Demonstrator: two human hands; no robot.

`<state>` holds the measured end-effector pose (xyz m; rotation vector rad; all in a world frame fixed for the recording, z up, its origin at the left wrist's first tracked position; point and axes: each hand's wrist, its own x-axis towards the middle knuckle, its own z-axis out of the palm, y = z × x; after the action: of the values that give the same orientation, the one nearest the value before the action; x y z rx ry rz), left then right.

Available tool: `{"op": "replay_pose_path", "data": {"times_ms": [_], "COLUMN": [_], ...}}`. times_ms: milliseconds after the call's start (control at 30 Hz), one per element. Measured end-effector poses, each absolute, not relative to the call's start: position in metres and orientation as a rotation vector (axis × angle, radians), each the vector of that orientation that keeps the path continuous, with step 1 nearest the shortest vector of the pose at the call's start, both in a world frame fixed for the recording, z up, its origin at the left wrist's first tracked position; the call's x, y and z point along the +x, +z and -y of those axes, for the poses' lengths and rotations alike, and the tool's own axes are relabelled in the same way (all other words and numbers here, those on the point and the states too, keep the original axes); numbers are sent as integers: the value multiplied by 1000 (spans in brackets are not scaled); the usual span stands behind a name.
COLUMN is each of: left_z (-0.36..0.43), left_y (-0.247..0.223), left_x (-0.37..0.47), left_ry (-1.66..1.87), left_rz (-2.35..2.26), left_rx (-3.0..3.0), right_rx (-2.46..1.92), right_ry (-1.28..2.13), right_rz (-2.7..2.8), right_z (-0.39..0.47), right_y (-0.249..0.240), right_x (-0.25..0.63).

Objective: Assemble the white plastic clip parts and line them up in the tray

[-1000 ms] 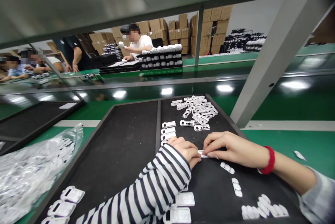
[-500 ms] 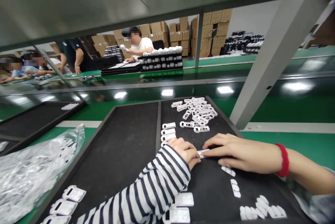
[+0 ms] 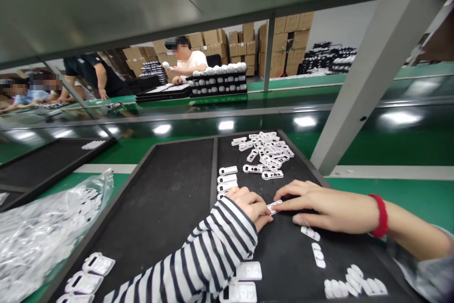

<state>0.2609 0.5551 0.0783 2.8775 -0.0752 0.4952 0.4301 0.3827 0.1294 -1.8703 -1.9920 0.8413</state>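
Observation:
My left hand (image 3: 248,203), in a striped sleeve, pinches the near end of a slim white plastic casing (image 3: 275,206) low over the black tray (image 3: 177,199). My right hand (image 3: 326,208), with a red band at the wrist, comes in from the right. Its fingers are stretched and apart, one fingertip resting on the casing and the thumb off it. Beneath the right hand lie a white three-button strip (image 3: 310,233) and another button strip (image 3: 318,255). Left of my hands, several casings (image 3: 227,178) stand in a column, partly covered by the left hand.
Loose casings (image 3: 271,149) are heaped at the tray's far right. More button strips (image 3: 354,284) lie at its near right, wider white shells (image 3: 99,264) at near left. A clear bag (image 3: 46,232) of white parts sits left. A metal post (image 3: 369,76) rises at right; co-workers sit across.
The casing between my hands has tilted slightly, and the right thumb has shifted a little left. Otherwise my hands stay nearly in place.

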Motion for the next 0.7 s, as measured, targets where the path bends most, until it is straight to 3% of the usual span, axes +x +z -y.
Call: {"op": "replay_pose_path", "data": {"times_ms": [700], "left_z": [-555], "left_y": [69], "left_x": [264], "left_ry": [535], "left_rz": [71], "left_rx": [2887], "right_rx": [-1978], "right_ry": [603], "right_rz": [1931], "right_z": [-382], "right_y": [129], "right_x": [436]}}
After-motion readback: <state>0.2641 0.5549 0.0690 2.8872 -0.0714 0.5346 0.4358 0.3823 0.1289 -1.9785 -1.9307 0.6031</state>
